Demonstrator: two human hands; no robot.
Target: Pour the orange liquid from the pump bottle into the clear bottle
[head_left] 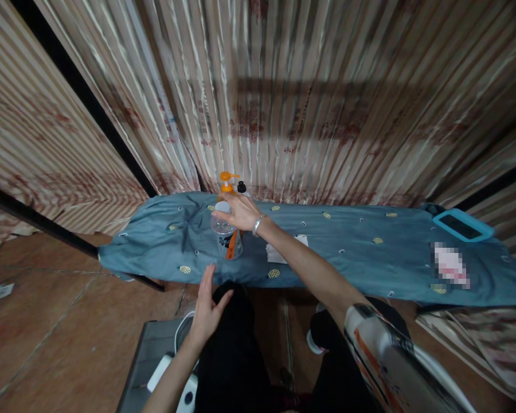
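My right hand (241, 213), with a silver bracelet at its wrist, reaches over a clear plastic tub (223, 241) with dark print and an orange strip on its side. Thumb and fingers are spread apart, with a small white round thing (223, 206) showing between them; whether they touch it I cannot tell. Just behind the fingers stands a bottle with an orange pump top (226, 176), its body partly hidden. Beside that is a black-capped bottle (241, 187). My left hand (210, 307) hovers before the bench's front edge, fingers stretched, holding nothing.
A blue-grey patterned cloth (339, 229) covers the long bench against a striped curtain. White paper (279, 250) lies under my right forearm. Rightward are a blue-framed object (464, 224) and a blurred packet (449, 265). A grey stool (150, 344) holds a white device (188, 396) and cable.
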